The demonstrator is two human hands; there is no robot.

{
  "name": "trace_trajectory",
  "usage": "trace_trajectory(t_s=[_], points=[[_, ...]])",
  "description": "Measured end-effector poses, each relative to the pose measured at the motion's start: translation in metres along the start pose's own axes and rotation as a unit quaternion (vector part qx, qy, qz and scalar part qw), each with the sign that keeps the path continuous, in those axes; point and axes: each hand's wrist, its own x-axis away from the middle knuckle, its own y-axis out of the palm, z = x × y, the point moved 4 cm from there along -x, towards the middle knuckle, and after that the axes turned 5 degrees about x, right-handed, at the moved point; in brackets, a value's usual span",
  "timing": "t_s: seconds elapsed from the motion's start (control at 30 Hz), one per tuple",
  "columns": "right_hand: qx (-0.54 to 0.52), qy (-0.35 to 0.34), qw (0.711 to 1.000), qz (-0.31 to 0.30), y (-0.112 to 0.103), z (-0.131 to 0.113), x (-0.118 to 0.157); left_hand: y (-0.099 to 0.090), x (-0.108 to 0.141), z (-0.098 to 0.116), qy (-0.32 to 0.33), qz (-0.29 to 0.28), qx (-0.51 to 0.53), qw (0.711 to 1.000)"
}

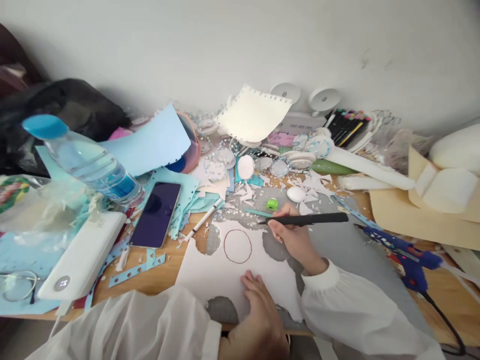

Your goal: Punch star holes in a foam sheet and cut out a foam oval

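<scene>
At the bench's [168,270] near edge, the left hand [260,310] rests on notched white paper [210,272], its fingers extended, gripping nothing. A drawn circle [237,246] lies beyond them. The right hand's [294,242] fingers are closed around a black pen [318,219], tip near the paper's far edge. Toward the bench's far edge stands a cream sheet [255,114].

Apparently "15" on white power bank [83,254]

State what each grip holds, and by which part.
Right grip: slim black pen, held near its tip. Left grip: nothing held, resting on the white, cut-out paper sheet.
</scene>
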Motion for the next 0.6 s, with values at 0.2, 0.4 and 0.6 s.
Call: trace_trajectory(t_s=[0.2, 0.4, 0.6], points=[[0.013, -0.021, 1.000, -0.019, 0.003, -0.014, 0.001, -0.112, -0.034, 0.028, 0.032, -0.100, -0.277, 0.955], [0.064, -0.023, 0.995, -0.073, 0.013, 0.005, 0.006, -0.161, -0.041, -0.015, -0.015, 0.032, -0.322, 0.946], [0.105, -0.041, 0.992, -0.049, 0.008, -0.001, 0.012, -0.157, -0.048, -0.032, 0.033, 0.047, -0.326, 0.944]])
